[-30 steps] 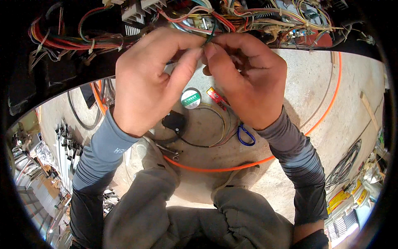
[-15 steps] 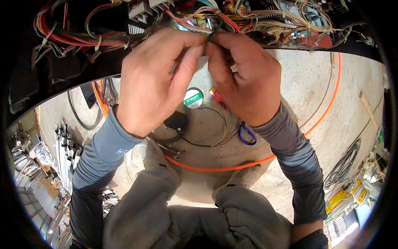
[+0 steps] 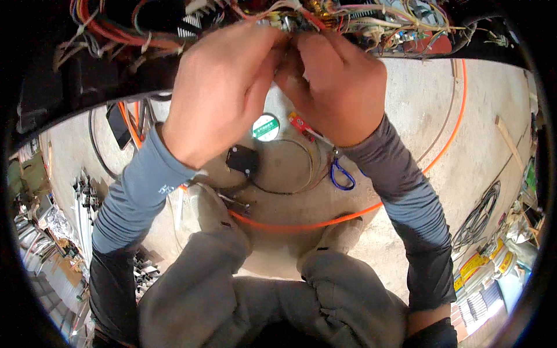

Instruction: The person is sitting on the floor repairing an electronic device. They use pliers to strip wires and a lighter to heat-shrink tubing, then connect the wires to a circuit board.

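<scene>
- A grey floor point(image 3: 429, 87) is seen below the fingers point(image 3: 258, 49); metal strips point(image 3: 84, 223) are piled far to their left.
- Below the fingers, one green-and-white disc point(image 3: 266, 127), one red pack point(image 3: 301, 124) and one blue loop point(image 3: 343, 188) are seen.
- Left hand point(image 3: 217, 98) and right hand point(image 3: 342, 90) are pinched closed; what is held is hidden.
- Wires point(image 3: 116, 37) are bunched around the fingertips.

Head-worn fisheye, looking down, left hand point(image 3: 217, 95) and right hand point(image 3: 342, 87) close

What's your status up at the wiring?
Left hand, right hand: close together at the wiring. Anything pinched: hidden. Orange hose on the floor below.
</scene>
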The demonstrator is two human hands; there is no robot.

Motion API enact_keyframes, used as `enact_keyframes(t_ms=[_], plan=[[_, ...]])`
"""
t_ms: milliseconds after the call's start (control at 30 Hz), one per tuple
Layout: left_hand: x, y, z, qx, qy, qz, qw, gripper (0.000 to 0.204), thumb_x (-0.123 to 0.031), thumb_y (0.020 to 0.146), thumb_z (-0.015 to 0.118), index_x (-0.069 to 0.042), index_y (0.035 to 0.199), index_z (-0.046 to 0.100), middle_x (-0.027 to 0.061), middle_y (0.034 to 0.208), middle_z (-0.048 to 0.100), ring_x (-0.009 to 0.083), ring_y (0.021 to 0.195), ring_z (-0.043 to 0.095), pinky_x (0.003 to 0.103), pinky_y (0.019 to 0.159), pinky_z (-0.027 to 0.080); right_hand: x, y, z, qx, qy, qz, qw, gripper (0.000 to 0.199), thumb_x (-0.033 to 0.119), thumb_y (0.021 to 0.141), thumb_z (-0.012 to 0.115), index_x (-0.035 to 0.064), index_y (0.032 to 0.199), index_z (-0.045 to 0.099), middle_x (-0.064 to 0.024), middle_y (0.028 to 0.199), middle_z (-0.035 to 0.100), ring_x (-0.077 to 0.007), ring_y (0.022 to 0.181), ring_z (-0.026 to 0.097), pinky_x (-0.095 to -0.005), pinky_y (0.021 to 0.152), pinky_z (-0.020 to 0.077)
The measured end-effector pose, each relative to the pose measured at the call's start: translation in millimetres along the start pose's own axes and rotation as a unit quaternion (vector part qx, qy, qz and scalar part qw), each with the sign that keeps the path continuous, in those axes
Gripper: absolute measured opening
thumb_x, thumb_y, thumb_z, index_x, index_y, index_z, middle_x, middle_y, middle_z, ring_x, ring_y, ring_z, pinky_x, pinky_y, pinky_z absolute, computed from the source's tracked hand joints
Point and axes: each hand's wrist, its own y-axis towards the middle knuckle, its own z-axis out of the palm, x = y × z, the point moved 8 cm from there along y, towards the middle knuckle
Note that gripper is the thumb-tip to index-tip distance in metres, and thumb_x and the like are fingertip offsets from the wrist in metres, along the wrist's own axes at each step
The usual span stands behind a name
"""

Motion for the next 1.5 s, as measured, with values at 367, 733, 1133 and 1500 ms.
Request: enact_keyframes(t_ms=[367,733,1133,1500], plan=[[-1,15,-14,0.062,-0.098,-0.054,0.992,0.011,0.001,0.088,0.062,0.006,0.097,0.061,0.0243,0.088,0.058,0.0451,0.081,0.058,0.047,0.070,0.048,16,19,-6,-0.030,-0.020,-0.049,0.998,0.023,0.013,0.075,0.077,0.0065,0.083,0.056,-0.0139,0.081,0.063,-0.0349,0.061,0.064,-0.0453,0.054,0.0531],[5,17,-6,0.097,-0.081,-0.063,0.990,0.005,0.002,0.087,0.060,0.004,0.091,0.058,0.0215,0.084,0.054,0.0409,0.081,0.057,0.047,0.072,0.046,13,16,4,0.005,-0.080,-0.034,0.996,0.032,0.023,0.077,0.080,0.0082,0.086,0.053,-0.0105,0.076,0.057,-0.0322,0.057,0.060,-0.0428,0.051,0.0508],[12,17,-9,0.056,-0.116,0.021,0.992,0.006,0.005,0.086,0.058,0.003,0.083,0.053,0.0216,0.082,0.053,0.0410,0.078,0.056,0.048,0.068,0.044,21,22,2,-0.009,-0.062,-0.085,0.994,0.030,0.018,0.075,0.078,0.0072,0.085,0.052,-0.0117,0.076,0.056,-0.0329,0.060,0.061,-0.0441,0.050,0.0492],[12,14,-11,0.081,-0.116,0.029,0.990,0.002,0.001,0.092,0.057,0.002,0.092,0.056,0.0213,0.086,0.056,0.0413,0.081,0.057,0.048,0.072,0.045,19,26,0,0.027,0.004,-0.066,0.997,0.028,0.017,0.073,0.080,0.0066,0.086,0.057,-0.0126,0.074,0.057,-0.0348,0.060,0.060,-0.0437,0.053,0.0511]])
